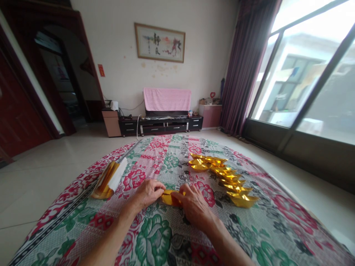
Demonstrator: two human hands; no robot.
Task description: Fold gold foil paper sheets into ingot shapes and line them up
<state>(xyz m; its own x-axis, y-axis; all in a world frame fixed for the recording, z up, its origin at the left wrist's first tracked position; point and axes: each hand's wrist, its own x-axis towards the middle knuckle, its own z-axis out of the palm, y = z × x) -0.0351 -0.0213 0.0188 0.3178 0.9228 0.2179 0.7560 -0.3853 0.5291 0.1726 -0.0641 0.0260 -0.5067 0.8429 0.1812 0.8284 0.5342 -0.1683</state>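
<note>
A small piece of gold foil paper (167, 200), partly folded, lies between my two hands low over the flowered cloth. My left hand (149, 193) pinches its left end between thumb and fingertips. On the other side, my right hand (191, 199) grips the right end, with the thumb lying across the front face. The fingers hide part of both ends. To the right stand several finished gold paper ingots (243, 200), boat-shaped with pointed ends, in a slanting row. A stack of gold and white paper sheets (107, 181) rests to the left, beyond my left hand.
A round table's flowered cloth (154, 240) spreads under everything. Past its far edge is a low black TV cabinet (154, 129) with a pink cloth (167, 99) draped over the screen. Purple curtains (238, 74) and a large window are on the right.
</note>
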